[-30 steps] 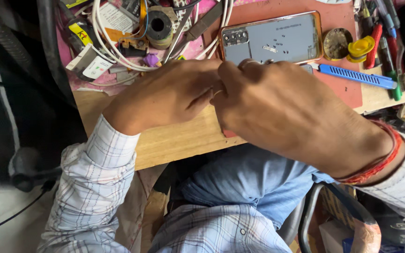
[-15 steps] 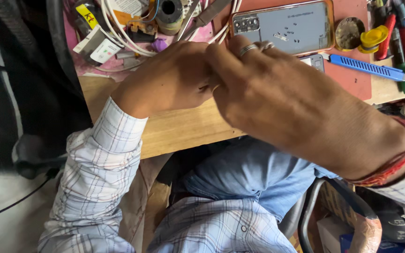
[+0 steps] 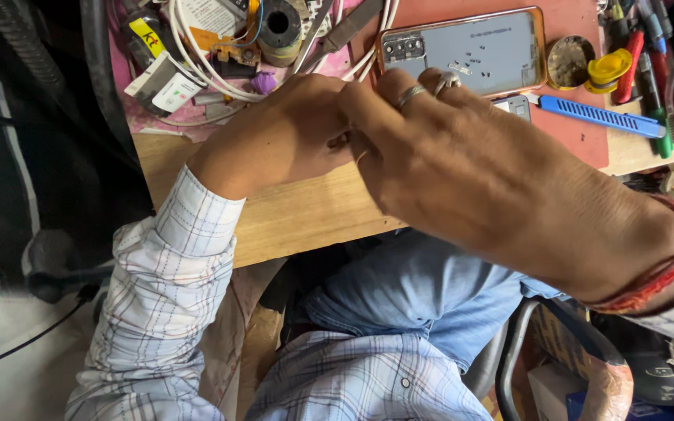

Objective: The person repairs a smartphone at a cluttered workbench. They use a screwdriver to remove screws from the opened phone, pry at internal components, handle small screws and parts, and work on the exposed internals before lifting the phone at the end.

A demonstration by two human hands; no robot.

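- The left hand [image 3: 274,140] and the right hand [image 3: 470,171] meet fingertip to fingertip over the front edge of the wooden workbench [image 3: 298,210], pressed close together.
- Both seem to pinch something very small between them; the fingers hide it, so I cannot tell what it is or which hand truly grips it.
- The right hand wears two rings and a red thread at the wrist.
- Just behind the hands, towards the back edge of the bench, a phone [image 3: 466,51] lies back-up in an orange-rimmed case on a red mat [image 3: 579,129], with a few tiny screws resting on it.
- A blue utility knife [image 3: 598,117] lies on the mat to the right of the phone; screwdrivers [image 3: 649,70] and a yellow cap [image 3: 608,68] crowd the right back corner.
- White cables [image 3: 196,66] and a solder spool [image 3: 278,31] sit at the left back.
- Judgement: this looks like fine fingertip work on a small part belonging to the phone, held off the bench.
- The next move probably calls for a steady pinch and care not to drop the piece over the front edge.
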